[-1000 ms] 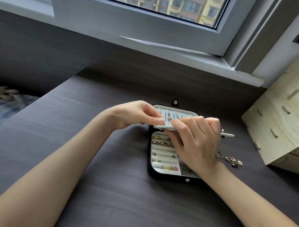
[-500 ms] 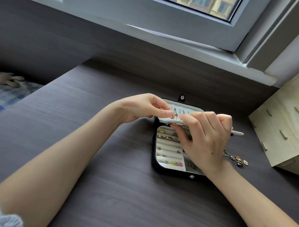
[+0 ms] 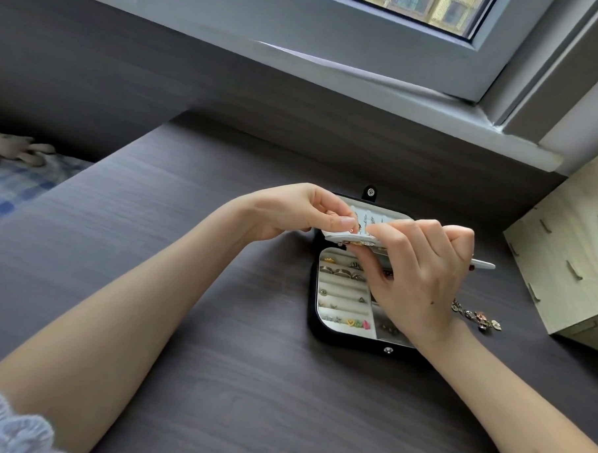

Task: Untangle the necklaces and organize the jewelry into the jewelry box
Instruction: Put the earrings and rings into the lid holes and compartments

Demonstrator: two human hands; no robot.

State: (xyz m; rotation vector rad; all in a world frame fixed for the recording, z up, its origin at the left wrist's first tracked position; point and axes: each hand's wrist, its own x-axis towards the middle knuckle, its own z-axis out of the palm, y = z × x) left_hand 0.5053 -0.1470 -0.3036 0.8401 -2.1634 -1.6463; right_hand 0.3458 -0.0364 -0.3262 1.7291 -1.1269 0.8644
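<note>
- Pinching the near left edge of a white earring panel (image 3: 366, 223), the left hand (image 3: 297, 209) has its grip closed on it, above the open jewelry box (image 3: 345, 292)
- Right hand (image 3: 416, 272) grips the same panel, fingers curled over its top, thumb beneath
- Box sits on the dark desk (image 3: 229, 383); rings and earrings fill its slots
- A bracelet (image 3: 476, 316) lies on the desk just right of the box, near a wooden crate (image 3: 572, 248)

Dark wood-grain desk (image 3: 195, 385) under grey-framed window (image 3: 368, 41); daylight; pale plywood cabinet (image 3: 566, 255) at right; checked bedding (image 3: 11, 187) at left.
</note>
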